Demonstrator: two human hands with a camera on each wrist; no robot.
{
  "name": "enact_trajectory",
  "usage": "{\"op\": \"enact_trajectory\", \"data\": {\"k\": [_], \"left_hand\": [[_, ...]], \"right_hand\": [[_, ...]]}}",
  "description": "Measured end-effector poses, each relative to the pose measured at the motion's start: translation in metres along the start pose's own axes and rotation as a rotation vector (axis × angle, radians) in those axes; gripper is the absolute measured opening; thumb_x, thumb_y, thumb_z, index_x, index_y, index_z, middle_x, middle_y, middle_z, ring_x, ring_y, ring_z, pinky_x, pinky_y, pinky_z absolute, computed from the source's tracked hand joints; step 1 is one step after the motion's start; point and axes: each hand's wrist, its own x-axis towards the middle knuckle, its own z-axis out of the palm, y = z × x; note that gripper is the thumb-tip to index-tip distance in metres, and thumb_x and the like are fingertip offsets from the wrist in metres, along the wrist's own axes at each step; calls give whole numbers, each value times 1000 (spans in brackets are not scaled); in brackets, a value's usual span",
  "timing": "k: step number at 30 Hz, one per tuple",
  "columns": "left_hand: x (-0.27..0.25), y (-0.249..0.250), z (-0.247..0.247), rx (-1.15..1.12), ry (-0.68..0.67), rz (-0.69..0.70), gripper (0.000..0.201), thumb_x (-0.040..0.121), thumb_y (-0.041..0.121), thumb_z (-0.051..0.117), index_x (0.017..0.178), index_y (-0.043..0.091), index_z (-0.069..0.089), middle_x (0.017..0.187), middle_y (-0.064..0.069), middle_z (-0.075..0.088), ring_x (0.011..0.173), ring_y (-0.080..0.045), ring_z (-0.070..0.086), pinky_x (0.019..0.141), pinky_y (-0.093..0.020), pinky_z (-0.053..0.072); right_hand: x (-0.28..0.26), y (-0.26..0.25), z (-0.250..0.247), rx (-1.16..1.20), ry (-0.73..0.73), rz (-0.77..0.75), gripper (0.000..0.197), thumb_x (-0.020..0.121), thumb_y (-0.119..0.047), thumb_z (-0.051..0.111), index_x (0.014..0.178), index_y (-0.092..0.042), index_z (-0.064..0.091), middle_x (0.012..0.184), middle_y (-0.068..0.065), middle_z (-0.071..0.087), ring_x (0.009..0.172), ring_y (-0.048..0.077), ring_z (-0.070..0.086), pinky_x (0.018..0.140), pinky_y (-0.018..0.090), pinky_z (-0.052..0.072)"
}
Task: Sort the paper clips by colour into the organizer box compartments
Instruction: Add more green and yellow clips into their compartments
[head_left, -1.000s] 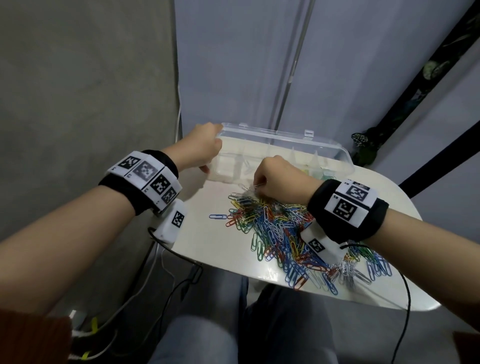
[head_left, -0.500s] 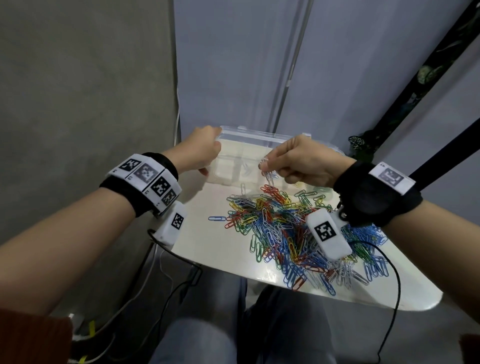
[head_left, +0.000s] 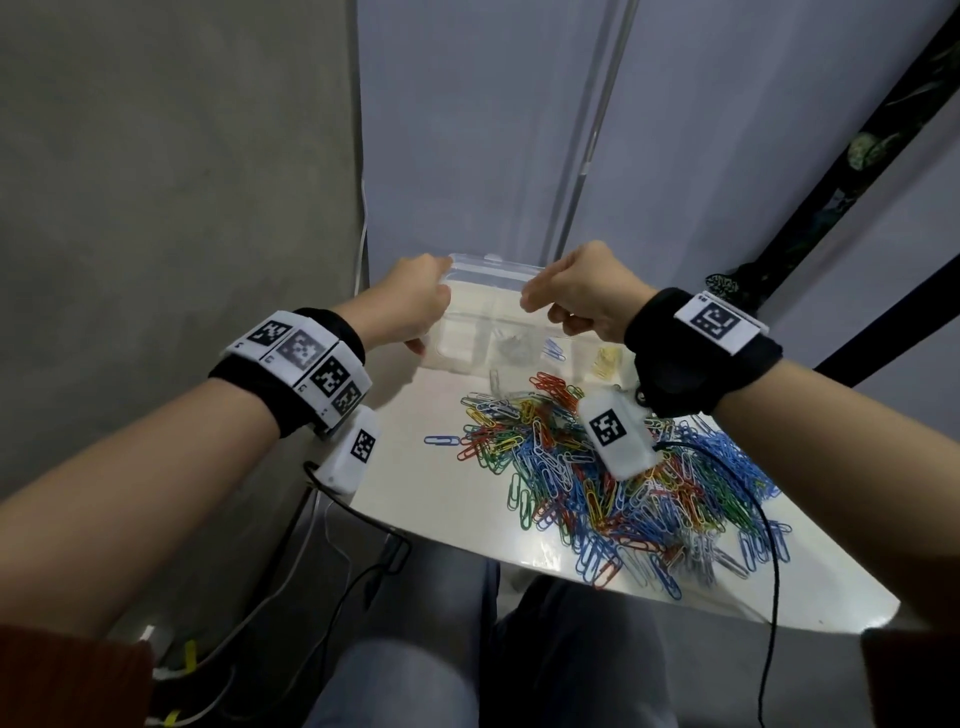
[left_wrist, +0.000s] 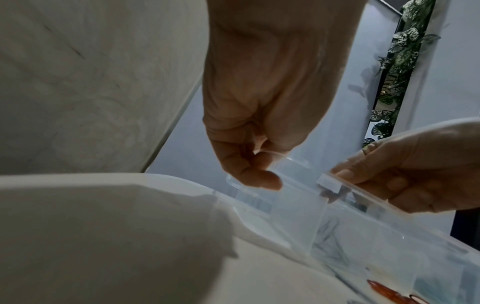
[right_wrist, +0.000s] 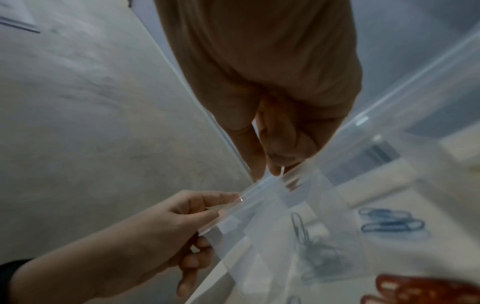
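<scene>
Clear plastic organizer box (head_left: 470, 340), one, open, sits at the far edge of the white table (head_left: 431, 499); its lid (head_left: 488, 265) stands up at the far side. Landmark = box.

Counts: one loose heap of paper clips (head_left: 618, 467) just on my side of the box, too many to count, mixed blue/red/green/yellow/white. One stray blue clip (head_left: 440, 440) lies apart from the heap, towards the box's left end. Inside the box: a silver bunch (head_left: 511, 347) in one front compartment, about three blue clips (right_wrist: 389, 221) in the next one to the right, a yellow bunch (head_left: 607, 359) further right. Exact numbers in the bunches: can't tell.

My left hand (head_left: 410, 306) is at the box's left end, thumb and fingers curled onto the lid's corner. My right hand (head_left: 587, 296) is over the middle of the box, knuckles up, fingertips (right_wrist: 275, 164) pinched narrow on the lid's top edge beside the latch tab (left_wrist: 328, 182). Anything else held in that pinch: can't tell.

Versus half a second ago: right hand was lower, in front of the box, pinching clips; now it's up at the lid rim. Left hand unchanged.
</scene>
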Motion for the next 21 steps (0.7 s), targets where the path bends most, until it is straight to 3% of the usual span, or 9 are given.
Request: {"op": "enact_trajectory", "data": {"k": [4,8,10,12,14,16,18,21], "left_hand": [[2,-1,0,7,-1,4,53,99,6,29,152,10,26,88,-13,46,50,-25,58,44,-28,54],[2,-1,1,11,15,-3,52,100,6,30,151,10,28,85,-12,49,53,-25,58,39,-25,51],[2,-1,1,19,18,3,52,99,6,30,151,10,28,85,-14,51,52,-26,59,39,-25,51],[2,-1,1,31,16,10,53,99,5,29,151,11,29,99,-24,56,50,-26,60,39,-25,51],[1,0,1,29,15,13,53,99,5,29,151,11,29,109,-29,56,48,-24,60,39,-24,50],[1,-1,1,27,17,17,53,99,5,29,151,11,28,106,-26,55,48,-23,59,37,-22,48],[1,-1,1,31,14,17,53,98,5,28,151,10,29,95,-19,55,49,-23,59,37,-21,47],[0,-1,1,41,10,11,53,98,5,28,151,10,28,79,-10,46,49,-23,59,37,-21,48]], "right_hand": [[-10,-1,-8,-101,-16,-172,15,79,5,71,94,2,72,63,6,56,47,13,40,39,20,31],[-36,-1,-5,-378,-181,-416,11,80,-1,73,89,-7,76,73,10,67,49,3,50,46,12,40],[-41,7,1,-517,-273,-433,13,78,-4,76,89,-10,77,77,5,72,60,4,60,54,13,45],[-43,17,9,-612,-322,-427,15,75,-7,79,89,-13,78,82,2,73,70,12,66,61,21,52],[-43,26,17,-659,-325,-425,17,76,-9,79,92,-15,78,86,2,72,69,12,64,58,22,51],[-43,31,25,-717,-326,-445,20,78,-13,78,98,-17,77,90,0,70,71,10,62,59,18,46],[-43,36,32,-774,-325,-467,24,78,-19,78,102,-18,76,95,0,70,81,15,63,70,26,50],[-40,38,37,-783,-280,-462,15,79,-18,76,94,-14,77,94,2,72,85,19,63,78,34,54]]}}
